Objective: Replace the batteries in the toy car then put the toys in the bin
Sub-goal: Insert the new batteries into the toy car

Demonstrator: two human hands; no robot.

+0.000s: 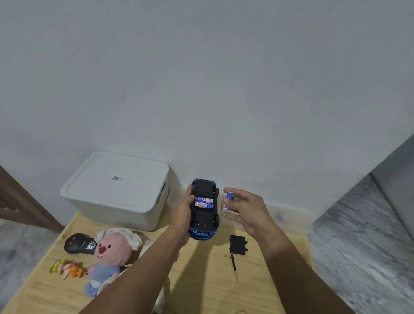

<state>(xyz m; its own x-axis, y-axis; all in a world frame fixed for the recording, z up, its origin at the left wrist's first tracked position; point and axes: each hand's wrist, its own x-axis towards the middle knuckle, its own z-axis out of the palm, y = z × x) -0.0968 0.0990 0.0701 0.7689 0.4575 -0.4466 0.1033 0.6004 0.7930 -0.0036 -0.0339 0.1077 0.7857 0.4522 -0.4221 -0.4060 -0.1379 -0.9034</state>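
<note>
- While the left hand (183,207) is gripping the upturned toy car (204,210) by its side, fingers curled over the chassis, the car is hanging in the air above the surface (202,287); a loosening grip would probably be dropping it and shaking out the two batteries (204,203) sitting in the open compartment just right of that thumb.
- Just beside the car's right edge, the right hand (245,212) is pinching a loose battery (227,201) between thumb and fingertips, the other fingers spread; such a light pinch is risking a slip, and the cell would likely be rolling off toward the floor.
- Whether this cell is old or new is not showing, so mixing spent and fresh ones is looking like a real danger, as is seating one with its poles reversed.
- Below the right hand, the black battery cover (238,244) and the small screwdriver (234,268) are lying near its forearm; a careless sweep could be knocking either off the surface.
- Beyond the left hand, the bin (119,191) is sitting with its lid closed, so toys cannot be going in until it is opened.
- Below the left forearm, the plush toy (110,254), the remote (79,243) and a small colourful toy (66,268) are waiting, easy to nudge.
</note>
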